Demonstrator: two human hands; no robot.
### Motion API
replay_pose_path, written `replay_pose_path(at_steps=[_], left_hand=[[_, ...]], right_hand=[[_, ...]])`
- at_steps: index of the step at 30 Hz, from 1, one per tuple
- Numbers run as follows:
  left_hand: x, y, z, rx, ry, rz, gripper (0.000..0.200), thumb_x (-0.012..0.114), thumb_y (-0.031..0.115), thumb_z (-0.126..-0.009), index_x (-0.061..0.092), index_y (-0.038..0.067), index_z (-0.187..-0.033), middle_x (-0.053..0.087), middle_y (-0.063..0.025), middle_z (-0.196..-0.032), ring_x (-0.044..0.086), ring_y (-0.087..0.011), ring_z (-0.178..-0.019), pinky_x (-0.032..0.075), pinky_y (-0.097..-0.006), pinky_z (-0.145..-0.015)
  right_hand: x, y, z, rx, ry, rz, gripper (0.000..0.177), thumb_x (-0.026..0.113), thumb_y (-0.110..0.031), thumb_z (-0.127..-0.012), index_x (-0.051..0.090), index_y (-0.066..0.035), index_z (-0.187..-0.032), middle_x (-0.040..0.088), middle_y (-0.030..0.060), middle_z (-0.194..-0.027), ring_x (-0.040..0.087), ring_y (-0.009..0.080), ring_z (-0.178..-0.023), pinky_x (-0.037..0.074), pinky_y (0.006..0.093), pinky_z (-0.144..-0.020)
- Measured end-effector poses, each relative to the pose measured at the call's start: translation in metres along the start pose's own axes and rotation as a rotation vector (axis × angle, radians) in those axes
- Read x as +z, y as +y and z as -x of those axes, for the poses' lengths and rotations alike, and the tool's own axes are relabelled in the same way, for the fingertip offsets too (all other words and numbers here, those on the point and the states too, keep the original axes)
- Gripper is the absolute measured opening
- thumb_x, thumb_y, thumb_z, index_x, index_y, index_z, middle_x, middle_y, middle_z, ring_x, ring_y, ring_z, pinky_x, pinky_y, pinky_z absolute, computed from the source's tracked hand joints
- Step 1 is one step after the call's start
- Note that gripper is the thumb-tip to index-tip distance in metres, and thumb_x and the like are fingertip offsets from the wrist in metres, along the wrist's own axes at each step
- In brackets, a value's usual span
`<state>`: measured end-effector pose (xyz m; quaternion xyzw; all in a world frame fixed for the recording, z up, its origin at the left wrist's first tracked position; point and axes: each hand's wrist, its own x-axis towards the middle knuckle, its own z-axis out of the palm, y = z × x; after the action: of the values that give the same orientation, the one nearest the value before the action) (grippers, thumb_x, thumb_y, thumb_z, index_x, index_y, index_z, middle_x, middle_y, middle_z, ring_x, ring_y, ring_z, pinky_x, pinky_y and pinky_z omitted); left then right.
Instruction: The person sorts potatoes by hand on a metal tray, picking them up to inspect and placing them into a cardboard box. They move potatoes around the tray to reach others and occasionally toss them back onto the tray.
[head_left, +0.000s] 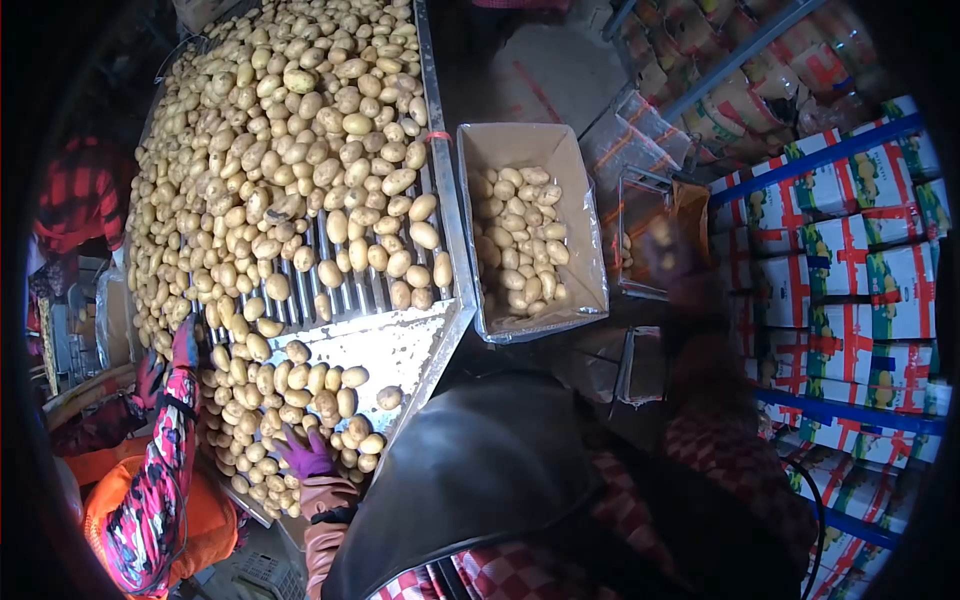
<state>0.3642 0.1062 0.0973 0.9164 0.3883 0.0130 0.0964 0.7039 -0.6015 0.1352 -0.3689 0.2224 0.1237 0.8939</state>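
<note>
My left hand [307, 456], in a purple glove, lies on the potatoes [258, 380] at the lower end of the sorting table, fingers spread. Out to the right, my right hand [682, 268] is smeared by motion over an open carton [692, 222]. A pale yellowish blur shows at its fingertips, but I cannot tell whether it is a potato in the grip. Between my arms and the table stands a plastic-lined cardboard box [590, 290], partly filled with potatoes [527, 230].
Potatoes are heaped over the metal rollers [330, 285] of the sorting table. On the left, a co-worker's gloved hand [185, 343] reaches to the table edge; another person in red plaid [80, 195] stands farther back. Printed cartons [840, 260] are stacked along the right.
</note>
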Motion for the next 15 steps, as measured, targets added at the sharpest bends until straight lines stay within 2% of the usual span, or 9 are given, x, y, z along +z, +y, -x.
replay_pose_path(at_steps=[3,5,9,12,13,14,15], left_hand=[[0.002,0.000,0.001,-0.010,0.008,-0.039,0.072,0.061,0.043,-0.087,0.034,0.013,-0.147,0.020,-0.0374,-0.148,0.029,-0.0514,-0.135,0.032,-0.0550,-0.108],[0.003,0.002,-0.001,-0.020,0.029,-0.053,0.072,0.061,0.043,-0.087,0.035,0.013,-0.147,0.020,-0.0370,-0.148,0.030,-0.0510,-0.135,0.033,-0.0548,-0.108],[0.005,0.005,0.002,-0.050,0.026,-0.086,0.071,0.060,0.043,-0.087,0.035,0.013,-0.147,0.020,-0.0360,-0.149,0.031,-0.0505,-0.134,0.033,-0.0544,-0.108],[0.004,0.005,0.001,-0.070,0.011,-0.112,0.072,0.059,0.043,-0.088,0.032,0.015,-0.148,0.019,-0.0360,-0.149,0.028,-0.0502,-0.136,0.031,-0.0543,-0.109],[0.004,0.006,0.001,-0.104,-0.005,-0.123,0.071,0.058,0.046,-0.088,0.031,0.019,-0.149,0.019,-0.0295,-0.152,0.028,-0.0449,-0.138,0.024,-0.0578,-0.110],[0.005,0.007,0.002,-0.139,-0.022,-0.132,0.071,0.056,0.048,-0.089,0.030,0.023,-0.150,0.018,-0.0231,-0.156,0.027,-0.0395,-0.141,0.018,-0.0614,-0.111],[0.004,0.006,0.003,-0.124,-0.019,-0.119,0.071,0.056,0.048,-0.089,0.030,0.023,-0.150,0.018,-0.0233,-0.155,0.026,-0.0394,-0.141,0.017,-0.0616,-0.111]], right_hand=[[-0.028,-0.037,0.006,-0.062,0.093,-0.135,0.033,0.061,-0.034,-0.093,0.059,-0.009,-0.115,0.062,0.0077,-0.100,0.060,0.0198,-0.092,0.052,0.0271,-0.070],[-0.030,-0.033,0.003,-0.023,0.120,-0.175,0.032,0.062,-0.033,-0.092,0.059,-0.009,-0.113,0.061,0.0064,-0.098,0.060,0.0185,-0.089,0.051,0.0261,-0.067],[-0.014,0.029,-0.014,0.231,0.088,-0.211,0.029,0.063,-0.033,-0.091,0.061,-0.010,-0.110,0.060,0.0037,-0.095,0.060,0.0161,-0.084,0.049,0.0241,-0.061],[0.022,0.066,-0.004,0.417,0.067,-0.243,0.027,0.064,-0.032,-0.091,0.062,-0.011,-0.108,0.060,0.0017,-0.093,0.059,0.0142,-0.080,0.048,0.0226,-0.057],[0.041,0.066,0.006,0.451,0.074,-0.263,0.029,0.065,-0.031,-0.089,0.062,-0.011,-0.109,0.059,0.0008,-0.094,0.058,0.0137,-0.080,0.047,0.0193,-0.055],[0.041,0.066,0.003,0.482,0.034,-0.268,0.027,0.062,-0.033,-0.091,0.062,-0.011,-0.105,0.060,0.0024,-0.094,0.059,0.0126,-0.081,0.047,0.0214,-0.055],[0.042,0.063,-0.002,0.510,-0.005,-0.271,0.027,0.058,-0.035,-0.093,0.061,-0.010,-0.102,0.061,0.0040,-0.094,0.060,0.0116,-0.082,0.048,0.0235,-0.056]])
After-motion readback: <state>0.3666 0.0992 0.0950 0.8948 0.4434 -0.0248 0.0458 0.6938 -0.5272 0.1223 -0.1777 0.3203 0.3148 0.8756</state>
